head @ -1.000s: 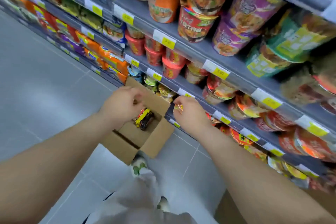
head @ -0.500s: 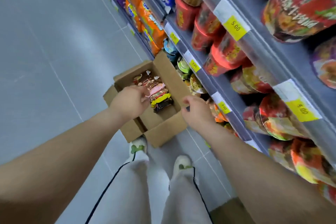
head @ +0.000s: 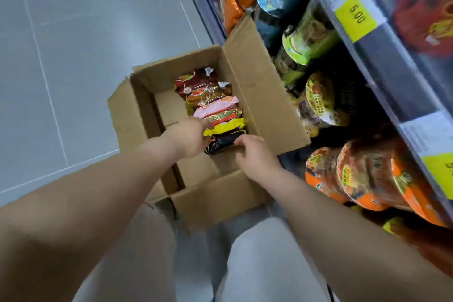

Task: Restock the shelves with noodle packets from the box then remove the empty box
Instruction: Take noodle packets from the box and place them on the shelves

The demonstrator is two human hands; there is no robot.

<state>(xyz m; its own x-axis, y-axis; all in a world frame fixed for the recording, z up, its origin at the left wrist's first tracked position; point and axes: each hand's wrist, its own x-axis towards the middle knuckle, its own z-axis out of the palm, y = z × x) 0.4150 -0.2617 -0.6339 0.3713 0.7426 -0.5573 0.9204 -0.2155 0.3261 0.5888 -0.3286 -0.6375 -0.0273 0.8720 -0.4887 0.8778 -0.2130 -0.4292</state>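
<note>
Noodle packets [head: 210,105] sit in the box [head: 257,86] on the floor [head: 73,56]; my L hand [head: 191,136] at yellow packet [head: 228,126], grip unclear, R hand [head: 257,157] curls on black packet [head: 221,142], slick wrap cd slip & drop.

Tiled floor [head: 73,61] — cardboard box [head: 257,86] standing on it.

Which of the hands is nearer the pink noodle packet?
Left. The left hand is at the yellow packet, close to the pink noodle packet; the right hand is farther, at the black packet.
</note>
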